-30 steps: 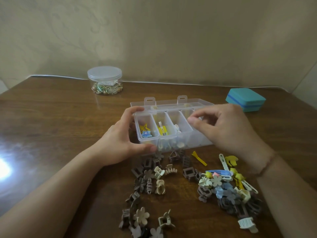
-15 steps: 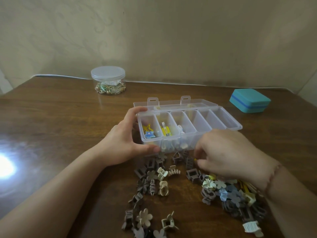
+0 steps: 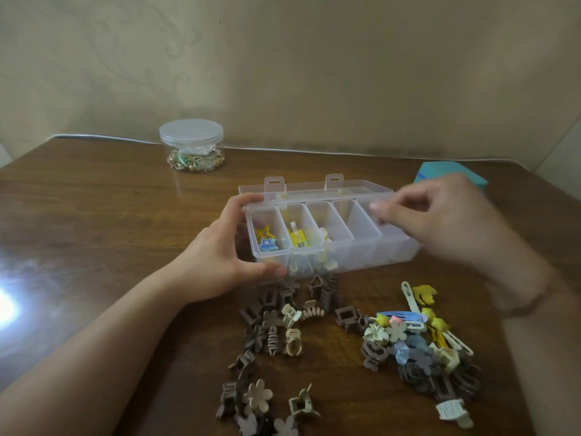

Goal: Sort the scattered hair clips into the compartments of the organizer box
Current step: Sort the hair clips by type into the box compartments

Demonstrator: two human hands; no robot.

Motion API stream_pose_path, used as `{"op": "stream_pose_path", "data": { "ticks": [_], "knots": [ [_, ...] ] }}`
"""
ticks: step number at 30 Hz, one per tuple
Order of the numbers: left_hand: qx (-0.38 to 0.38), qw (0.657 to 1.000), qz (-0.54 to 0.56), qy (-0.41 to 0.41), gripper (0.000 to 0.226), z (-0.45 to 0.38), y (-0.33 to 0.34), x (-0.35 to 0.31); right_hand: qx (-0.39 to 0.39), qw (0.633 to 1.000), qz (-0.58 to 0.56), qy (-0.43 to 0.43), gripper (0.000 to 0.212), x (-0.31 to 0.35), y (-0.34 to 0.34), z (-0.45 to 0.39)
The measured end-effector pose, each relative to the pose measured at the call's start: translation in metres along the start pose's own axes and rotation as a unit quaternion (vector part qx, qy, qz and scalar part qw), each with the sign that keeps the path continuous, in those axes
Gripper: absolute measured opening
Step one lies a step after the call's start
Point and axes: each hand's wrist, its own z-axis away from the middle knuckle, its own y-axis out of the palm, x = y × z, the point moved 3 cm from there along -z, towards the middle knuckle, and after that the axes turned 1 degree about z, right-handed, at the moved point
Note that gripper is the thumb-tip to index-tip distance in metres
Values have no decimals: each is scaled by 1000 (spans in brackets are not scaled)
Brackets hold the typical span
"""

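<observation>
The clear box (image 3: 330,234) sits open mid-desk, a star clip (image 3: 266,239) in its leftmost compartment and a yellow clip (image 3: 298,239) in the next. The left hand (image 3: 220,256) grips the box's left end, thumb on the front wall. The right hand (image 3: 440,221), blurred, hovers over the right compartments, fingertips pressed together; whether they pinch anything cannot be told. Loose clips (image 3: 314,325) litter the desk's (image 3: 94,231) near edge; a jar (image 3: 191,144) stands by the far edge.
</observation>
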Motion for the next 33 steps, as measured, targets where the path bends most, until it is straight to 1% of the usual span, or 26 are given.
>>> {"op": "stream_pose_path", "data": {
  "ticks": [1, 2, 3, 4, 5, 6, 8, 10, 14, 19, 23, 27, 33],
  "knots": [
    [0, 1000, 0, 0, 104, 0, 0, 0, 52, 998, 37, 22, 23, -5, -6, 5],
    [0, 1000, 0, 0, 103, 0, 0, 0, 119, 988, 86, 46, 21, -10, -8, 9],
    [0, 1000, -1, 0, 103, 0, 0, 0, 184, 971, 137, 66, 21, -14, -8, 12],
    [1, 1000, 0, -1, 103, 0, 0, 0, 231, 951, 186, 82, 20, -17, -7, 14],
    [1, 1000, 1, -1, 103, 0, 0, 0, 259, 933, 230, 94, 18, -20, -4, 14],
    [2, 1000, 2, -2, 103, -1, 0, 1, 272, 919, 266, 102, 17, -19, -1, 14],
    [2, 1000, 1, -1, 103, -1, 0, 1, 285, 903, 305, 98, 15, -17, 4, 15],
    [3, 1000, 1, -3, 103, -1, 0, 1, 304, 893, 320, 92, 11, -15, 9, 16],
    [6, 1000, 2, -5, 104, 0, -1, 0, 326, 883, 326, 85, 14, -15, 15, 16],
    [5, 1000, 0, -3, 105, 0, 0, 0, 324, 885, 321, 90, 15, -20, 4, 16],
    [3, 1000, -5, -1, 104, 1, -1, -1, 349, 880, 311, 86, 12, -24, 7, 17],
    [2, 1000, -3, -1, 104, 1, 0, 0, 347, 886, 298, 76, 14, -24, 10, 15],
    [6, 1000, -2, -3, 105, 1, -1, 0, 344, 873, 325, 119, 25, -27, 7, 17]
  ]
}}
